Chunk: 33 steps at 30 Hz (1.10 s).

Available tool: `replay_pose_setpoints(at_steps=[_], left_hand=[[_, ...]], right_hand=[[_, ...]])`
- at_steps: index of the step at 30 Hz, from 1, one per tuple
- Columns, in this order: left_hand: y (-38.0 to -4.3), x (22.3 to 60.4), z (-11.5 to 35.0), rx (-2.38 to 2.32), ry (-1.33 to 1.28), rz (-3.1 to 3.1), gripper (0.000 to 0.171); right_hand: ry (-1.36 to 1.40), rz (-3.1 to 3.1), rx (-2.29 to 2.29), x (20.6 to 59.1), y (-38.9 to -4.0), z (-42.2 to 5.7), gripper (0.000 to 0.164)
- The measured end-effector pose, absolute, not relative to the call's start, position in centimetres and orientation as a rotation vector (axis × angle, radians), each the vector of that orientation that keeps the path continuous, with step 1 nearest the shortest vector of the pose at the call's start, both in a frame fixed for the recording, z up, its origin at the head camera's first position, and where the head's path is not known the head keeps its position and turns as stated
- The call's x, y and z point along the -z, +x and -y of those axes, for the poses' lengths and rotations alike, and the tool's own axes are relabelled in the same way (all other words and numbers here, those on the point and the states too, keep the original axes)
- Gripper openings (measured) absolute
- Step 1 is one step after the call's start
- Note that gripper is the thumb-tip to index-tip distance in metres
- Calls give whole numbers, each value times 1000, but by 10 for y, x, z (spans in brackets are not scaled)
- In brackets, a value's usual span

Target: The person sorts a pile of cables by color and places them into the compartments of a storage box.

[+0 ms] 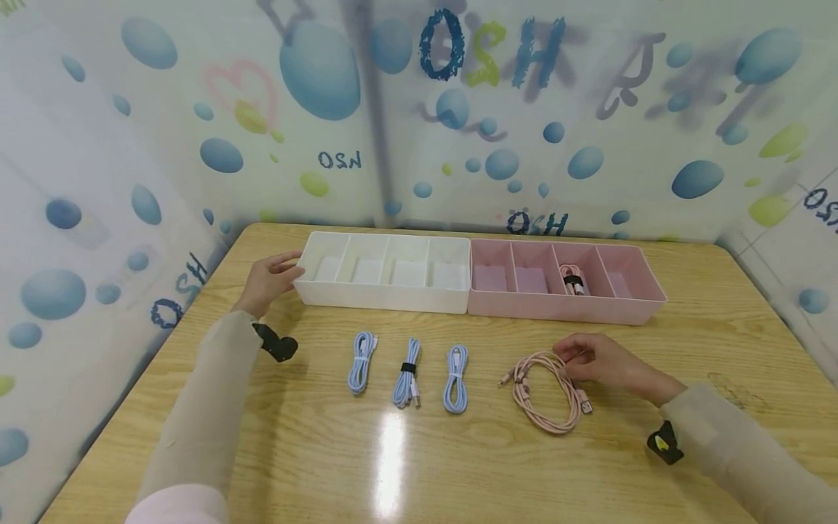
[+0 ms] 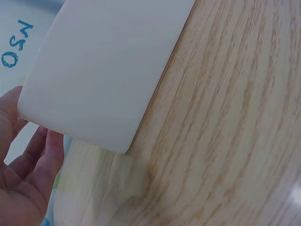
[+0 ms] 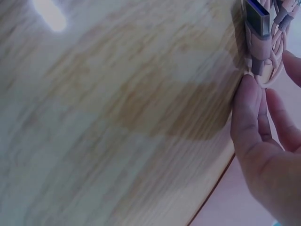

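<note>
At the far left, my left hand [image 1: 267,282] touches the left end of the white divided box [image 1: 386,297]. In the left wrist view its fingers [image 2: 52,146] rest along the box's end wall. My right hand [image 1: 599,360] is at the right side of a coiled pink USB cable [image 1: 546,421] on the table, with thumb and fingers around the strands. Close to those fingertips, the right wrist view shows the cable's USB plug [image 3: 257,40]. Three bundled light-blue cables lie left of it: one [image 1: 361,364], one with a black strap [image 1: 407,375], and one [image 1: 456,378].
A pink divided box [image 1: 563,308] stands end to end with the white one at the table's back. One of its compartments holds a pink cable bundle [image 1: 572,278] with a black strap. The wooden table [image 1: 314,451] meets a patterned backdrop [image 1: 406,167] behind the boxes.
</note>
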<state>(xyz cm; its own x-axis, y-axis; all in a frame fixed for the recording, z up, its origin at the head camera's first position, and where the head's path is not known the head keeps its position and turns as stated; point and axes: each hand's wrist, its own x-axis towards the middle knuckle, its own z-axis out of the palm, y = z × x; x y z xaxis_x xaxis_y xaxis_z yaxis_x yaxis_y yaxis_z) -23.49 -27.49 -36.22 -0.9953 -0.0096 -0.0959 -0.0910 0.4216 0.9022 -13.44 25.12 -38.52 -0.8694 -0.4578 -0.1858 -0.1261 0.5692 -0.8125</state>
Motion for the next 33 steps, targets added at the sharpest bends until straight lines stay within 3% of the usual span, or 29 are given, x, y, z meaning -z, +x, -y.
replay_pose_setpoints(at_steps=[33], left_hand=[[-233, 361, 274, -1646, -108, -2581, 51]], right_hand=[[-502, -2540, 1119, 389, -136, -241, 34]])
